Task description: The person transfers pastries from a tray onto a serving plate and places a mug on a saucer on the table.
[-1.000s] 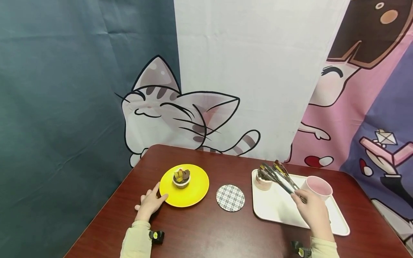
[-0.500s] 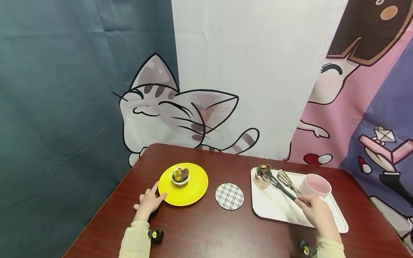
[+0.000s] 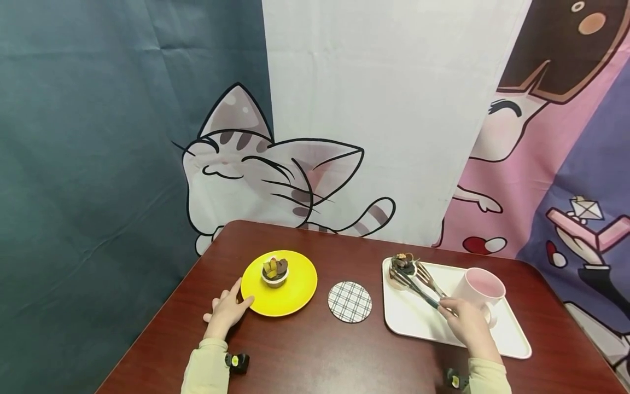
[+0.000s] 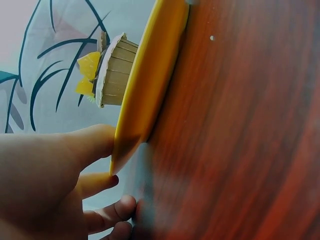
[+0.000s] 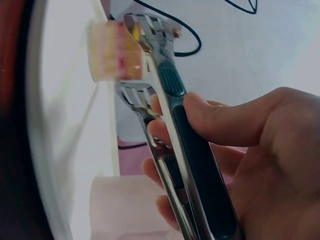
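Reaching with parted jaws to a dark-topped cupcake, right of frame, metal tongs are gripped by the right hand. Their white tray also bears a pink mug. Centre: checked coaster. Left: the left hand pinches a yellow plate on the tabletop.

In the right hand, grips green-handled metal tongs, spread astride a dark-topped cupcake on a white tray; with the left hand, pinches a yellow plate.
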### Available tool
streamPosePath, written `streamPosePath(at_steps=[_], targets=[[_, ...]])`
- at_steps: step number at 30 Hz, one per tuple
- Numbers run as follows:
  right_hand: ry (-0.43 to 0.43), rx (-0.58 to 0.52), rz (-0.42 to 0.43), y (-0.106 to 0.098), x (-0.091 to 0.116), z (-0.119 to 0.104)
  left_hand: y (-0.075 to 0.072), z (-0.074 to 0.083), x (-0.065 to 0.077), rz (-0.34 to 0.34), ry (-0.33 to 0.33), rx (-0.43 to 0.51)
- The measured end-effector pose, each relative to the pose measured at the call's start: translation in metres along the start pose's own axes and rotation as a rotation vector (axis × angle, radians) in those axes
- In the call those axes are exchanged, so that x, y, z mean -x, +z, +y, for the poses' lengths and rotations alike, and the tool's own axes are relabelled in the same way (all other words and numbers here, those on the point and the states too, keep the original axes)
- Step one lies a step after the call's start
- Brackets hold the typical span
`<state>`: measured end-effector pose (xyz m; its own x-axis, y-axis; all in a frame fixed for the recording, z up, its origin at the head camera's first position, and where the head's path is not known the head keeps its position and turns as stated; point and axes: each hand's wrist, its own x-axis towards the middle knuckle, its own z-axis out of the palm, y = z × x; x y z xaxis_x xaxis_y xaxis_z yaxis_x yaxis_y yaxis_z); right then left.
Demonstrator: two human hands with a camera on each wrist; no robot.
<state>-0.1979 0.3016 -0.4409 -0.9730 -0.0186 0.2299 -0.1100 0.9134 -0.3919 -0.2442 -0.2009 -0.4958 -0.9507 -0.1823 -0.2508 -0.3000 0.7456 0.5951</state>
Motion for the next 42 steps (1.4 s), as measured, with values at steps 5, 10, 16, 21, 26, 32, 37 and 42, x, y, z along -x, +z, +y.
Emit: streamPosePath(at_steps=[5, 10, 16, 21, 26, 32, 37, 42], targets=[[0.039, -0.011, -0.029, 0.005, -0.002, -0.005, 0.000, -0.001, 0.002, 0.002, -0.008, 0.008], [0.042, -0.017, -0.026, 0.010, -0.005, -0.008, 0.001, -0.002, 0.001, 0.003, -0.007, 0.009], [0.072, -0.014, 0.008, 0.023, -0.010, -0.011, 0.001, -0.001, 0.000, -0.001, 0.003, 0.009], [0.074, -0.027, 0.034, 0.033, -0.011, -0.013, 0.001, 0.000, 0.000, 0.000, 0.010, 0.010], [0.064, -0.025, 0.040, 0.034, -0.015, -0.012, 0.000, 0.003, 0.001, 0.007, 0.014, 0.013], [0.038, -0.012, 0.071, 0.035, -0.016, -0.014, 0.002, 0.001, 0.000, 0.007, 0.008, 0.007], [-0.008, -0.039, 0.093, 0.035, -0.017, -0.012, 0.001, 0.000, 0.000, 0.002, 0.005, 0.004], [0.100, -0.045, -0.035, 0.029, -0.024, -0.006, 0.000, -0.002, -0.001, 0.002, 0.002, 0.002]])
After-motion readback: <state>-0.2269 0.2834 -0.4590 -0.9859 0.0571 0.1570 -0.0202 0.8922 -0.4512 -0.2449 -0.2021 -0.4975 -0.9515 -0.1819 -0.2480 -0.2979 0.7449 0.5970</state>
